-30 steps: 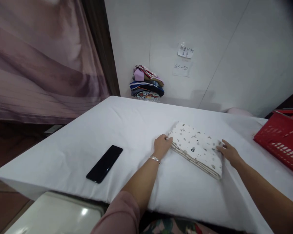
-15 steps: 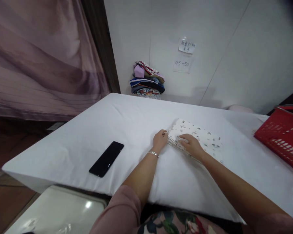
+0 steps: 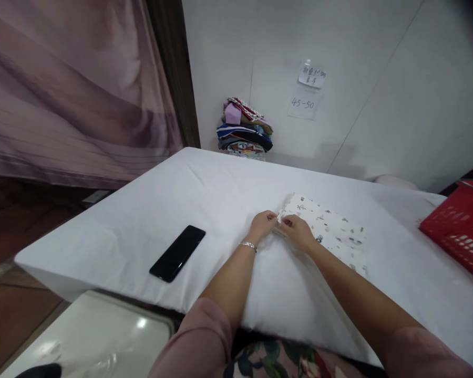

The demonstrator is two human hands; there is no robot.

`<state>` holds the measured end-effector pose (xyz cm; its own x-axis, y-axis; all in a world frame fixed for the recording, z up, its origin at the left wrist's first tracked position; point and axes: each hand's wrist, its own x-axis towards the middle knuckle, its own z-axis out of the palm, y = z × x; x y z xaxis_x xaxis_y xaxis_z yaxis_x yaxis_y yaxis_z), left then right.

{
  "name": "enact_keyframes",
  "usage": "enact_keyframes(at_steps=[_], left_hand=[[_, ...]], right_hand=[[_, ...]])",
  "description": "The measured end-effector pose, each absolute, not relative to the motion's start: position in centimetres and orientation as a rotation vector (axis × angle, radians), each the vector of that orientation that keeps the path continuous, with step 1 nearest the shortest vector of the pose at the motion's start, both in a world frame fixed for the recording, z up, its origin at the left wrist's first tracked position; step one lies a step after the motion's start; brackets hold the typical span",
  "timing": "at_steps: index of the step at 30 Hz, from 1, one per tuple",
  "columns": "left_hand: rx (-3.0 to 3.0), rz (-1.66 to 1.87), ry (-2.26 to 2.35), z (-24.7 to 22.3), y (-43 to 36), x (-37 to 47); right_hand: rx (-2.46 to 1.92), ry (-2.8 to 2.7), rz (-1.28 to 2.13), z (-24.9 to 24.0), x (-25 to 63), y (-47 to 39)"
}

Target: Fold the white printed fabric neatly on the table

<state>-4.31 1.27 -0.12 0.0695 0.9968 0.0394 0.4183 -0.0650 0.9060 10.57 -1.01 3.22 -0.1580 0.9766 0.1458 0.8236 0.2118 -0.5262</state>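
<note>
A white cloth (image 3: 331,223) with small printed motifs lies folded flat on the white-covered table (image 3: 228,184). At its near left corner my left hand (image 3: 265,222) pinches the edge, fingers closed. My right hand (image 3: 296,230) is right beside it, its fingers also closed on the same corner of the cloth. The fingertips of both hands nearly meet there. A silver bracelet (image 3: 249,244) circles my left wrist.
A black phone (image 3: 177,253) lies on the table to the left. At the right edge stands a red plastic basket (image 3: 457,226). A stack of folded fabrics (image 3: 244,128) rises behind the table, against the wall with handwritten signs (image 3: 302,104). A white stool-like surface (image 3: 102,325) sits front left.
My right hand has moved left from the top of the cloth to its near left corner, beside my left hand. The camera view has shifted slightly left.
</note>
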Motion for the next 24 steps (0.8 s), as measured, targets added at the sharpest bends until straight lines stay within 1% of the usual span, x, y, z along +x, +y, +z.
enact_keyframes(at_steps=[6,9,12,20,24], left_hand=[[1.596,0.933,1.439,0.0,1.3,-4.4],[1.582,0.933,1.438,-0.1,1.3,-4.4],[1.580,0.924,1.444,-0.2,1.4,-4.5],[1.660,0.946,1.452,0.7,1.0,-4.7],[1.651,0.918,1.501,0.9,0.8,-4.5]], right_hand=[[-1.654,-1.891,0.612,2.8,10.7,-0.6],[-1.575,-1.846,0.542,2.6,10.5,-0.6],[-1.510,-1.989,0.446,2.7,10.0,-1.0],[-1.499,-2.197,0.399,2.6,9.8,-2.0],[-1.404,-2.208,0.458,2.7,10.2,-2.2]])
